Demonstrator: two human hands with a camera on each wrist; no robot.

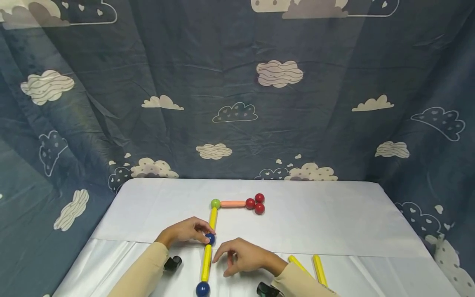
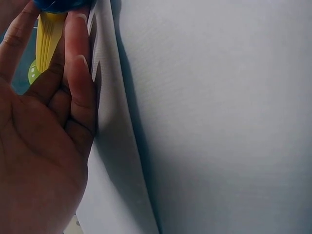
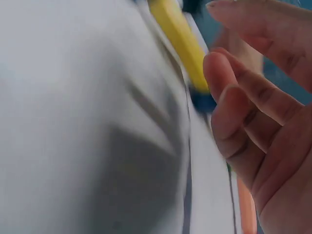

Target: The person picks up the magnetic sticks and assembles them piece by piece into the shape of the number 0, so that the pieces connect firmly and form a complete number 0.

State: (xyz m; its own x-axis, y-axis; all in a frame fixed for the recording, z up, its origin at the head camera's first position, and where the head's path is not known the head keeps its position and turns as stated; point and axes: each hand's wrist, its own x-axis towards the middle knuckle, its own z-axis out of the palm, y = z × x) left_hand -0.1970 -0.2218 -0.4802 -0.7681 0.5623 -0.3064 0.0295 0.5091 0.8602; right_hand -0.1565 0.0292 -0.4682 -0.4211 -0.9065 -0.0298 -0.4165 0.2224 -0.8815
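In front of you, you can count one green ball (image 1: 215,203), three red balls (image 1: 250,203) and two blue balls (image 1: 203,289), which makes six in total. Of sticks you see five: four yellow sticks (image 1: 206,263) and one orange stick (image 1: 233,203). You have also one left hand (image 1: 188,230), one right hand (image 1: 246,256), two beige sleeves (image 1: 142,268), two black wrist devices (image 1: 172,263) and one white table (image 1: 334,218).

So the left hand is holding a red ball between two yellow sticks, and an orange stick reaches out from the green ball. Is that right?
Not quite: the head view shows the left hand holding a blue ball, not a red one. The yellow sticks, orange stick and green ball are as you say.
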